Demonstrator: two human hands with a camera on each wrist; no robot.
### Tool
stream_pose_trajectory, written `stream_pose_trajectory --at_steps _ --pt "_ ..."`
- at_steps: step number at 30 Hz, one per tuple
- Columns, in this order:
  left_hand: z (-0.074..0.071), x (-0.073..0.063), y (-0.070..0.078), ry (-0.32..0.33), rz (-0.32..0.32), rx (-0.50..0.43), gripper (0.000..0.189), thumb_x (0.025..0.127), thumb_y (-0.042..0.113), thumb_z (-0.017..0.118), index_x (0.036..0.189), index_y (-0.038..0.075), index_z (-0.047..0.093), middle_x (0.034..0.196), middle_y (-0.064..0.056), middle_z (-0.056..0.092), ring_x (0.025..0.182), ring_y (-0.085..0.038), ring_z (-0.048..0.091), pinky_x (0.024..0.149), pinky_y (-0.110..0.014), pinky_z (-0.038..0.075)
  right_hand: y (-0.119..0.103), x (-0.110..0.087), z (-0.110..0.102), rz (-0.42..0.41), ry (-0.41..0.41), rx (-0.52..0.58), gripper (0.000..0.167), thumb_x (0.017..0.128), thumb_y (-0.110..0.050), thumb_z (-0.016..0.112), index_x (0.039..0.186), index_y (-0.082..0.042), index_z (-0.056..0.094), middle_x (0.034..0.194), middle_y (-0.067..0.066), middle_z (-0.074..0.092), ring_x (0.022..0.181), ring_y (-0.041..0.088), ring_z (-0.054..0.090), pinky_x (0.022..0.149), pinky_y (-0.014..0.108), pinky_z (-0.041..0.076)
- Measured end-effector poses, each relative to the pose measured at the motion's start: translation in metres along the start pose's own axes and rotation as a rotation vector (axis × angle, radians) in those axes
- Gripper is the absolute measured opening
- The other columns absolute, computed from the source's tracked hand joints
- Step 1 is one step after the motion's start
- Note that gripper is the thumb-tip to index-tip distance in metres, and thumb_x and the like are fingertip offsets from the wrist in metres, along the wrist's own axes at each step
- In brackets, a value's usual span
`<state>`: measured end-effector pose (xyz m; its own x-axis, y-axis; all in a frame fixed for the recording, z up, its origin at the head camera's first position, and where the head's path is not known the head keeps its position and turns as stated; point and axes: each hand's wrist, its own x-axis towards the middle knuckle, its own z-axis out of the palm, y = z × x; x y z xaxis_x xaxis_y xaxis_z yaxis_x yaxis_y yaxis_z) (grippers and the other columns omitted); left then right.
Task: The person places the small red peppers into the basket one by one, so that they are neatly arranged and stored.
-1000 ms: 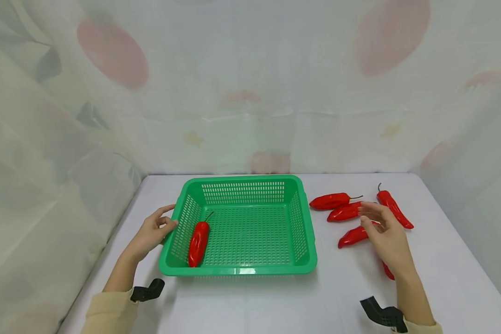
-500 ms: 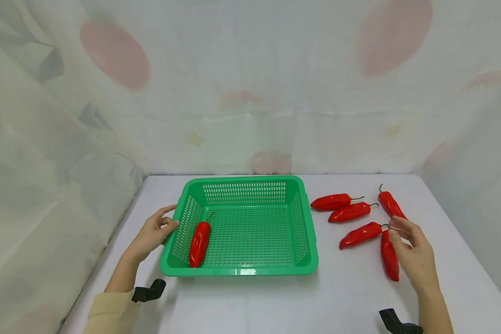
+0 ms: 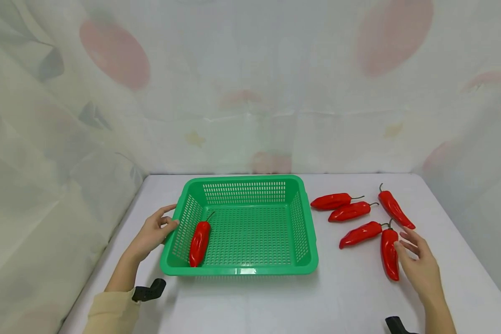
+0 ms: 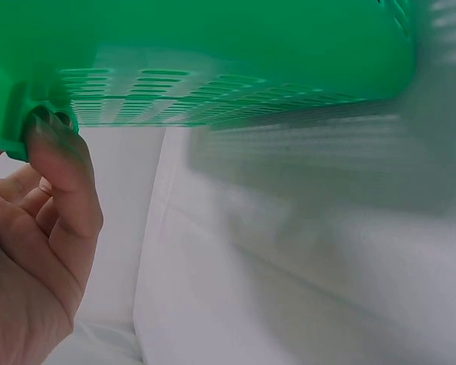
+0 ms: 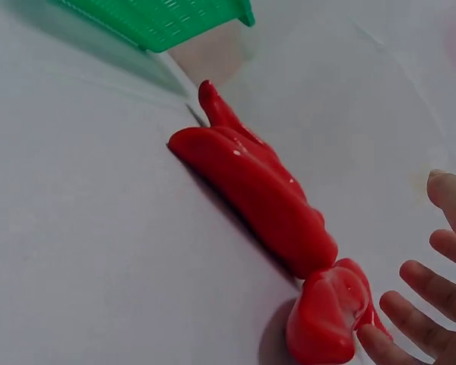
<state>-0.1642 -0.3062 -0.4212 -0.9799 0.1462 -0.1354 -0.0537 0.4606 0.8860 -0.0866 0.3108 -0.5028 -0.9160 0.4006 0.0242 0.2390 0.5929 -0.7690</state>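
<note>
Curtained-off tabletop set-up, rm. type unclear: pale hanging sheets [image 3: 317, 60] w/ faded pink & star prints [image 3: 114, 54] line the far edge and L & R sides of a white table [image 3: 275, 306].

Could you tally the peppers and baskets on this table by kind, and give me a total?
Green basket: 1
Red peppers: 6, with 1 inside the basket and 5 outside it
Total: 7
</note>
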Motion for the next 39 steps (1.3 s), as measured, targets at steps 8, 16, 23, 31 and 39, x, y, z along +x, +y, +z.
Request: stream_pose_trajectory --at_steps 8,16,23,31,39 --pt "0.003 -0.01 0.022 -0.004 -0.01 -0.001 0.056 0.094 0.011 0.051 0.142 0.003 0.024 0.086 -0.018 0.051 0.065 -0.019 0.061 0.058 -0.034 0.056 -0.01 -0.002 -0.001 0.11 -0.058 -0.009 0.071 0.091 -0.042 0.05 0.148 -0.016 0.017 0.14 0.023 0.034 0.12 0.044 0.039 0.076 0.048 0.052" --pt "0.005 -0.01 0.024 0.003 -0.017 0.003 0.056 0.094 0.011 0.051 0.142 0.003 0.025 0.086 -0.018 0.052 0.064 -0.019 0.061 0.058 -0.034 0.056 -0.011 -0.001 0.003 0.162 -0.079 -0.047 0.077 0.09 -0.045 0.051 0.148 -0.012 0.013 0.139 0.027 0.033 0.118 0.046 0.04 0.081 0.055 0.048" --pt "0.005 -0.009 0.023 0.005 -0.014 0.006 0.056 0.094 0.011 0.051 0.142 0.002 0.024 0.086 -0.018 0.052 0.065 -0.02 0.062 0.059 -0.034 0.056 -0.011 0.001 0.004 0.128 -0.107 -0.103 0.081 0.089 -0.045 0.053 0.147 -0.004 0.014 0.132 0.031 0.036 0.11 0.045 0.044 0.073 0.048 0.054" --pt "0.004 -0.01 0.023 0.001 -0.005 -0.003 0.055 0.094 0.011 0.051 0.142 0.002 0.025 0.086 -0.019 0.052 0.065 -0.02 0.062 0.059 -0.035 0.056 -0.015 0.003 0.007 0.063 -0.111 -0.175 0.08 0.089 -0.04 0.056 0.143 0.004 0.018 0.124 0.034 0.04 0.1 0.043 0.047 0.072 0.049 0.053" --pt "0.004 -0.01 0.024 0.008 -0.009 0.005 0.055 0.094 0.011 0.051 0.142 0.002 0.025 0.086 -0.018 0.052 0.065 -0.02 0.062 0.059 -0.035 0.056 -0.017 0.006 0.007 0.078 -0.145 -0.201 0.08 0.087 -0.035 0.06 0.142 0.006 0.018 0.123 0.035 0.039 0.101 0.045 0.045 0.072 0.049 0.053"
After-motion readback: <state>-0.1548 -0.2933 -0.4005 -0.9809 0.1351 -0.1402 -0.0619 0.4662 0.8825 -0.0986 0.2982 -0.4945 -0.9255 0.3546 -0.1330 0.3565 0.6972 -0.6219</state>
